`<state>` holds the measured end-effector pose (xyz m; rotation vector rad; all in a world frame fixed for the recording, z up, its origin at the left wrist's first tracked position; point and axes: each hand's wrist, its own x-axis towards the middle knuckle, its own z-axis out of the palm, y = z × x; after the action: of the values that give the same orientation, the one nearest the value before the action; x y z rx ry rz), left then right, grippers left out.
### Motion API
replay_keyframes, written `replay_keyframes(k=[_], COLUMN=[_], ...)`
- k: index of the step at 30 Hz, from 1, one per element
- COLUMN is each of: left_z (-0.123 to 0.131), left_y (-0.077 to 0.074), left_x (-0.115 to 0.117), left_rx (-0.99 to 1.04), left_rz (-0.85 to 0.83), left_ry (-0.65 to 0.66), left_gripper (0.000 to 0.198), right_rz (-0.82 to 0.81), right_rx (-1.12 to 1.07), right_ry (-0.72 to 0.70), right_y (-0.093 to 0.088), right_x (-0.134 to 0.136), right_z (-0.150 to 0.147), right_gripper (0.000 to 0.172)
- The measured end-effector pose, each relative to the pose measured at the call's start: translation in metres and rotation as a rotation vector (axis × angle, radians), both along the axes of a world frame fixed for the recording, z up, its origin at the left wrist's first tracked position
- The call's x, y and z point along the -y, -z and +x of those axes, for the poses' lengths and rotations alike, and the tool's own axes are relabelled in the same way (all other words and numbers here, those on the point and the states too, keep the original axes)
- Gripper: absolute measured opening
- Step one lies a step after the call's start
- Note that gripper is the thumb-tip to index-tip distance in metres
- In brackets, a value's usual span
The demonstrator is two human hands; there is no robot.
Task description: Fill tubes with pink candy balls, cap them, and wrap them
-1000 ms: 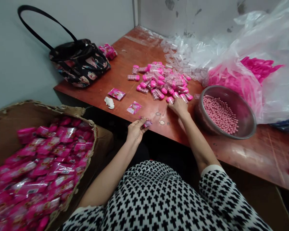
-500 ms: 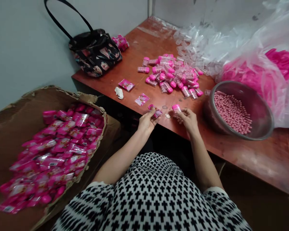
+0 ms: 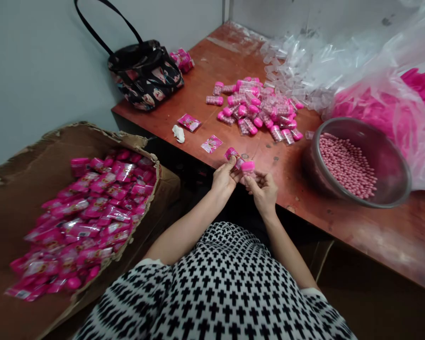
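Brings the bottle (image 3: 248, 166) leftward to the packet (image 3: 233, 155), after holding the two apart half a second ago and reaching to the heap (image 3: 255, 108) a second ago. Works with left hand (image 3: 224, 181) and right hand (image 3: 264, 192) close together over the near edge of the worktop (image 3: 343, 226). Pinches the packet between thumb and fingers with the left grip. Pinches the bottle with the right grip, just below the pink cap. Holds the cap at the packet's right end; cannot tell whether touching, or how far into the packet, if at all.

Has a flat sachet (image 3: 211, 144) lying on the worktop, left of and beyond the packet, and another sachet (image 3: 189, 122) farther left, with a white scrap (image 3: 179, 133) near it. Has the heap of bead-filled, pink-capped bottles farther off, and clear tubes (image 3: 286, 78) spread beyond, to the right. Has a bowl (image 3: 391, 163) on the right, part filled with pink beads (image 3: 347, 165), and behind it a plastic bag (image 3: 393, 56) with pink pieces (image 3: 423, 87).

On the near left, has a torn carton (image 3: 28, 177) below the worktop, loaded with glossy pink packs (image 3: 102, 212). At far left, has a floral handbag (image 3: 145, 78) on the worktop, with a pink bundle (image 3: 182, 60) just behind.
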<state>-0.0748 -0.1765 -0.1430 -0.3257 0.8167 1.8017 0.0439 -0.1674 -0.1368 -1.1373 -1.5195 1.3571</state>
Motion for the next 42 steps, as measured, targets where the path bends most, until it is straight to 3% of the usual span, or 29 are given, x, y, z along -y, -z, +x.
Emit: replay_keyframes(k=[8,15,23,32,36,39,42], left_z=[0.001,-0.001,-0.002,-0.011,-0.007,-0.003,0.002], left_y=[-0.001,-0.009,-0.012,-0.011,-0.012,-0.017,-0.021], left_x=[0.001,0.001,0.001,0.003,0.006,0.006,0.005], left_rx=[-0.036,-0.249,-0.409,-0.576,-0.616,-0.515,-0.444], left_rz=[0.036,0.086,0.162,0.141,0.088,0.087,0.078], left_ry=[0.031,0.092,0.280,0.452,0.392,0.340,0.324], left_gripper=[0.017,0.030,0.044,0.035,0.035,0.035,0.036], right_rz=[-0.017,-0.089,0.016,-0.208,-0.126,-0.115,0.045], right_rx=[0.003,-0.077,-0.118,-0.283,-0.230,-0.222,-0.155], right_ry=[-0.003,-0.010,-0.008,-0.031,0.010,-0.003,0.064], right_y=[-0.002,0.000,0.011,0.005,0.005,0.007,0.010], right_x=[0.002,-0.002,-0.001,-0.011,-0.011,-0.008,-0.005], right_z=[-0.003,-0.007,-0.009,-0.010,-0.010,-0.011,-0.012], right_gripper=[0.036,0.034,0.032,0.032,0.032,0.029,0.026])
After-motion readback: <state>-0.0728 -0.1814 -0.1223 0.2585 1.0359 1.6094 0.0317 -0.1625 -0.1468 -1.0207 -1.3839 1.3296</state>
